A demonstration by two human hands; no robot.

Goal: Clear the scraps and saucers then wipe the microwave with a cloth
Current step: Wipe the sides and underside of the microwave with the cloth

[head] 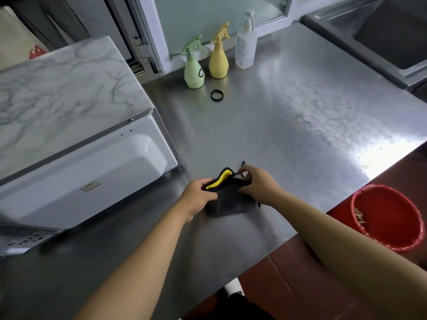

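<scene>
A dark grey cloth (233, 203) with a yellow inner side lies folded on the steel counter (288, 125) near its front edge. My left hand (198, 197) grips its left edge and my right hand (257, 184) pinches its upper right edge. To the left stands the white microwave (76, 179), its top covered in a marble pattern.
A green spray bottle (194, 69), a yellow spray bottle (218, 58) and a clear pump bottle (246, 46) stand at the back by the window. A black ring (217, 95) lies before them. A red bin (387, 217) with scraps sits on the floor at right. A sink (388, 38) is far right.
</scene>
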